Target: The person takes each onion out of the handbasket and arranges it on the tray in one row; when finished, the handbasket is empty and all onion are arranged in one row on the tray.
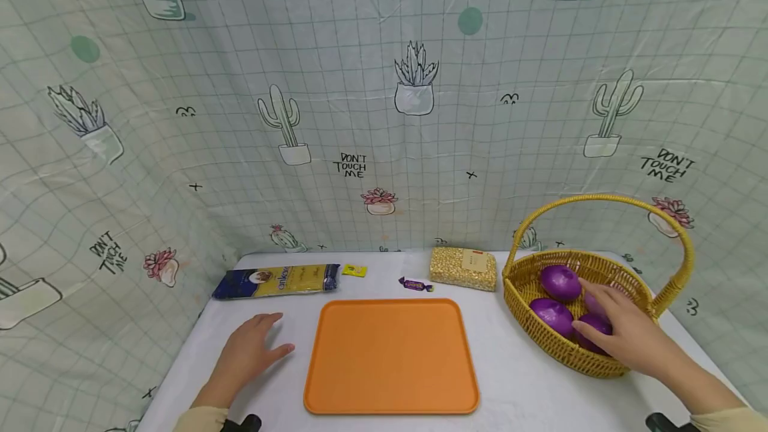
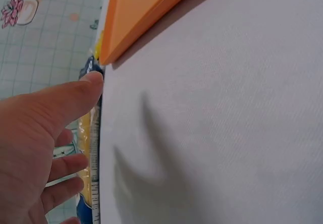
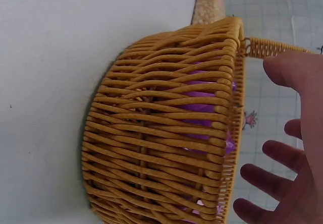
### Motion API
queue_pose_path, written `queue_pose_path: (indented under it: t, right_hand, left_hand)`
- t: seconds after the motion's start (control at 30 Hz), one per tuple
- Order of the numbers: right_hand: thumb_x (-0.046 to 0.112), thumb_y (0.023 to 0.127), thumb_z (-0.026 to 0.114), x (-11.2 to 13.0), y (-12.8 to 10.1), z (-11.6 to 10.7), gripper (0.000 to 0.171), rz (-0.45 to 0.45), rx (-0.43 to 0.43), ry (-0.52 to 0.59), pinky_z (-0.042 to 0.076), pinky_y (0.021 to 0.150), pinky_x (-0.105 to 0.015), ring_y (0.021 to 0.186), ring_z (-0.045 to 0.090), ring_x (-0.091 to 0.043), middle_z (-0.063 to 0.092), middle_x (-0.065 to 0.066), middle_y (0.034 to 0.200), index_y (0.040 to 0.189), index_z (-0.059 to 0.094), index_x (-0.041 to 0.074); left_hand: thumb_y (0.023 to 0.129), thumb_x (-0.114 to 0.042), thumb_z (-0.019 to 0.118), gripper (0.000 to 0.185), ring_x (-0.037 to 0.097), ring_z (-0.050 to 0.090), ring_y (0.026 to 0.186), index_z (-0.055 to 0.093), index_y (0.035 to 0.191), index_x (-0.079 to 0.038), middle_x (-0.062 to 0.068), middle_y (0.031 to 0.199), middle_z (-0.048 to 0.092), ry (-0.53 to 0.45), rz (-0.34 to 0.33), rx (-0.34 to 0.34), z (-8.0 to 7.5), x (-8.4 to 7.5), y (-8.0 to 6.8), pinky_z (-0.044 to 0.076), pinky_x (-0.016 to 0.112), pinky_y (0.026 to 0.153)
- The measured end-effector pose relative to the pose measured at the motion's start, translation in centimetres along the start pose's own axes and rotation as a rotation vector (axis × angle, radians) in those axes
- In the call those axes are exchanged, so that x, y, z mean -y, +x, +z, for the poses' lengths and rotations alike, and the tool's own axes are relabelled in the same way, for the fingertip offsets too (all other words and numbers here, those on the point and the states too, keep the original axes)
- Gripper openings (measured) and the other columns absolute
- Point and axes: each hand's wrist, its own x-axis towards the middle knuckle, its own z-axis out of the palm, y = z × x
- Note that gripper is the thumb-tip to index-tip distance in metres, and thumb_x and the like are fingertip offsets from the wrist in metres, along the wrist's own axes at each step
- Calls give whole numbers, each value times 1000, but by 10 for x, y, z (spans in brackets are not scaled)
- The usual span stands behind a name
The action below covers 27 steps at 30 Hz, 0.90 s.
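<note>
From the head view, your right hand (image 1: 624,332) reaches into the basket (image 1: 600,359), fingers spread over the purple onions (image 1: 559,283), gripping none; your left hand (image 1: 249,352) lies flat and relaxed on the worktop (image 1: 528,392) beside the orange tray (image 1: 390,355). The left wrist view shows straight fingers (image 2: 60,103) near the tray corner. The right wrist view shows loose fingers (image 3: 272,153) above the basket rim.

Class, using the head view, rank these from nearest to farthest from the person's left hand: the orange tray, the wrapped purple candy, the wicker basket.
1. orange tray, just right of the left hand.
2. wrapped purple candy, behind the tray.
3. wicker basket, far right.
</note>
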Motion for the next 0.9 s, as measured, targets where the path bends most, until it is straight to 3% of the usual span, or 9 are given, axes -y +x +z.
queue_pose_path:
  t: [0.17,0.43,0.77,0.9]
  right_hand:
    - [37,96,72,-2,-2,5,77,-1,9,43,44,92,-75,118,53,-55,49,-30,136,151,39,-5]
    - [37,95,73,-4,1,12,69,14,8,57,47,88,-75,117,52,-61,49,-35,137,148,47,0]
    - [34,96,72,-11,5,20,63,32,6,138,44,90,-76,122,49,-61,51,-34,140,146,50,1]
    - [32,95,74,-12,7,21,61,12,-2,153,44,91,-75,122,50,-59,53,-33,138,144,53,2]
  left_hand:
    - [83,-46,82,75,44,55,126,57,139,-2,23,135,59,-81,-35,53,7,-3,0,44,61,105]
    - [85,-45,81,74,44,51,132,57,138,1,23,137,59,-235,-30,112,15,-8,-1,40,60,110]
    - [85,-44,81,80,45,40,142,51,147,-4,21,150,51,-443,51,150,26,-6,0,31,61,117]
    - [85,-45,80,83,47,33,146,47,152,-9,23,155,44,-466,73,184,26,-3,1,27,64,118]
